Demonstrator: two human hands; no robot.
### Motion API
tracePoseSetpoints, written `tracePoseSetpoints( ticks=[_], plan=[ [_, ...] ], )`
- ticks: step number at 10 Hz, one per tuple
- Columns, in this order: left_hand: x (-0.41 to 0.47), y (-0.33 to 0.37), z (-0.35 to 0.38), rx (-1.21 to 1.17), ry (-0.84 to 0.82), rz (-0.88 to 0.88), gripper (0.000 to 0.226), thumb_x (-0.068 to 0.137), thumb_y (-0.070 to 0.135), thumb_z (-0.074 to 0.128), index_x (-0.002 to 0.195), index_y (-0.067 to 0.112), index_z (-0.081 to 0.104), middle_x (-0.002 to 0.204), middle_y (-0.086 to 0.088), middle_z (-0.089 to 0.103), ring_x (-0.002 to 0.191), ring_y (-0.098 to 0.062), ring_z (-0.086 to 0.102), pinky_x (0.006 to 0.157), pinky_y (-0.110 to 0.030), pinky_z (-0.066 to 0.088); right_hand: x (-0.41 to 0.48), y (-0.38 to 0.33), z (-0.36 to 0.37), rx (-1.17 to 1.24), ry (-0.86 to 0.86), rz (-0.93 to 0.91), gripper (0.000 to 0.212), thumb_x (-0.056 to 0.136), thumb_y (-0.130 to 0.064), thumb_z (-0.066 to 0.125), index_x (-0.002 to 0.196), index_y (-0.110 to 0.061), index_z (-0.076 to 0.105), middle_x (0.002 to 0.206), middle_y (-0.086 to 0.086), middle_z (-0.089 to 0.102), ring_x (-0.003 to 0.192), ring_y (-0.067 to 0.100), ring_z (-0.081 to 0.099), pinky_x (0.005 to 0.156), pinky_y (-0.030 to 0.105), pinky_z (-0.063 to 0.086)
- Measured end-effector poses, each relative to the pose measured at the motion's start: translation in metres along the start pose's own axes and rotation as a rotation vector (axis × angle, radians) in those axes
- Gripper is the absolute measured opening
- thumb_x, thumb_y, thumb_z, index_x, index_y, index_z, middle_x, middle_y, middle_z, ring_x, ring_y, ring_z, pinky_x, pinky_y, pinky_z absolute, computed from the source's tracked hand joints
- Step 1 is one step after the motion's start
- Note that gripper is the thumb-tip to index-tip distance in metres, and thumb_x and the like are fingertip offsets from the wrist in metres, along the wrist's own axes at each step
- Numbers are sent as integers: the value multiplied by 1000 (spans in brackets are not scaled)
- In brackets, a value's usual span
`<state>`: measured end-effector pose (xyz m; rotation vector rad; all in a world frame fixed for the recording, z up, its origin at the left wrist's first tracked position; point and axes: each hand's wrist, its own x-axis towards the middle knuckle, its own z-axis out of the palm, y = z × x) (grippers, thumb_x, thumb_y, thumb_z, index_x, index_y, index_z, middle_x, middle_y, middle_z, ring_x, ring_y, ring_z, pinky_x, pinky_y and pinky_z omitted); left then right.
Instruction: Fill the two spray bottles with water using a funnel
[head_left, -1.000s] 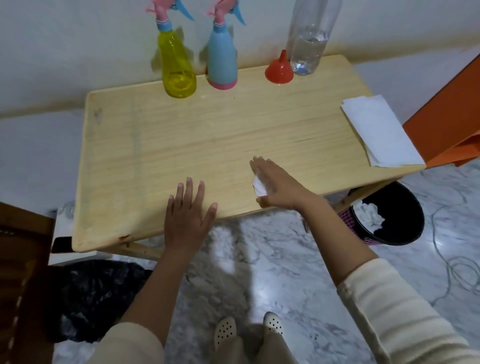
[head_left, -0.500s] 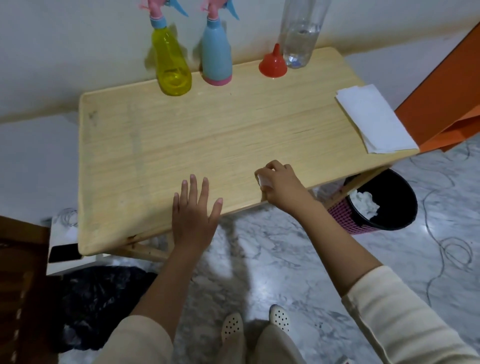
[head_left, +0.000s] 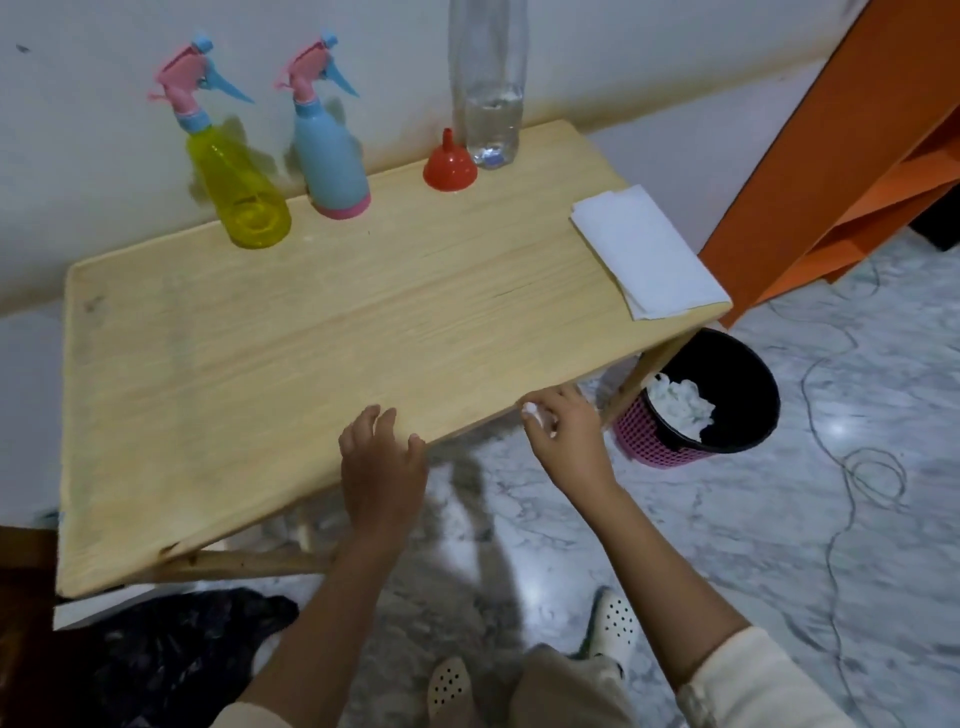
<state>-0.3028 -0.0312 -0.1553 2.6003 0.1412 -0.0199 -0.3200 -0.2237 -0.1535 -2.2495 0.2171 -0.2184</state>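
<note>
A yellow spray bottle (head_left: 244, 197) and a light blue spray bottle (head_left: 330, 166) stand upright at the back of the wooden table (head_left: 311, 332), both with pink and blue trigger heads on. A red funnel (head_left: 450, 165) sits upside down beside a clear water bottle (head_left: 488, 109) holding a little water. My left hand (head_left: 382, 467) rests at the table's front edge, fingers apart. My right hand (head_left: 569, 434) is just off the front edge, closed on a crumpled white tissue (head_left: 532, 410).
Folded white paper towels (head_left: 649, 254) lie on the table's right end. A black and pink waste basket (head_left: 711, 400) with crumpled tissues stands on the marble floor under that corner. Orange shelving (head_left: 841, 150) is at right, a cable (head_left: 852, 467) trails on the floor, a black bag (head_left: 171, 654) lies lower left.
My right hand bunched the tissue up and drew it off the table's front edge toward the right. My left hand slid back to the edge.
</note>
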Motion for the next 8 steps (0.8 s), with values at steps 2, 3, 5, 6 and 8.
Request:
tracePoseSetpoints(
  ticks=[2, 3, 5, 6, 8],
  plan=[
    [-14, 132, 80, -149, -112, 264, 21, 86, 7, 60, 105, 2, 63, 105, -15, 61, 99, -31, 53, 78, -22, 30, 7, 93, -92, 27, 150, 238, 15, 91, -14, 57, 103, -11, 65, 97, -1, 59, 87, 12, 51, 76, 25, 39],
    [-18, 222, 147, -141, -229, 477, 32, 87, 26, 41, 94, 7, 65, 95, -7, 64, 92, -16, 54, 79, -21, 38, 26, 160, -154, 16, 190, 352, 12, 90, -14, 57, 98, -10, 65, 100, 4, 59, 89, 15, 53, 76, 28, 44],
    [6, 362, 256, -136, -468, 450, 32, 91, 17, 55, 120, 5, 60, 120, -12, 60, 112, -28, 51, 89, -30, 39, 86, 267, -252, 26, 200, 517, 18, 88, -10, 59, 104, -3, 63, 113, 11, 50, 84, 14, 47, 73, 17, 34],
    [36, 409, 298, -81, -538, 458, 30, 93, 17, 51, 120, 6, 56, 119, -12, 55, 111, -27, 50, 86, -28, 37, 125, 306, -281, 26, 184, 545, 18, 89, -13, 58, 105, -6, 60, 109, 15, 53, 82, 13, 42, 64, 14, 26],
    [70, 452, 330, 70, -604, 474, 17, 94, 16, 50, 102, 4, 57, 103, -16, 55, 97, -30, 55, 80, -37, 44, 162, 340, -307, 6, 157, 590, 39, 92, -15, 55, 130, -6, 53, 131, 14, 54, 120, 25, 50, 96, 24, 36]
  ],
)
